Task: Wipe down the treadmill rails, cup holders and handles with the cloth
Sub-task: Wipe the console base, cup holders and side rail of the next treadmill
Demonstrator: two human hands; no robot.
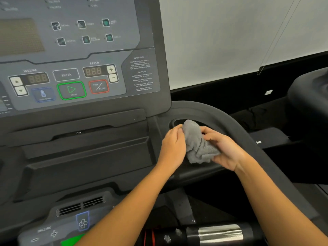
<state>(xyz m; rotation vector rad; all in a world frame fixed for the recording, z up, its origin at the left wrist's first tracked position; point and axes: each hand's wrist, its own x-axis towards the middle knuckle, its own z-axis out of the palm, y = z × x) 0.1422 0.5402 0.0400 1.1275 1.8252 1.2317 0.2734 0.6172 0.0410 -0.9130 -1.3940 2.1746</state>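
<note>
Gym setting, white blind behind the treadmill. We see both hands closed on a bunched grey cloth point(198, 144): left hand point(173, 146) pinching its upper edge, right hand point(225, 150) cupping it from below, both forearms reaching forward. Cloth looks crumpled, sits just over the cup holder point(177, 122) by the curved black handle point(236, 125). Console point(74, 82) to the left; silver grip sensor point(220, 233) below.

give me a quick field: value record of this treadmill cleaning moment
setting: dark grey treadmill console, display dark
tool: crumpled grey terry cloth
left hand: gripping the cloth's left side
right hand: gripping the cloth's right side
location: hands over the oval black cup holder right of the console
nearby: curved black side rail; silver-banded handle below
</note>
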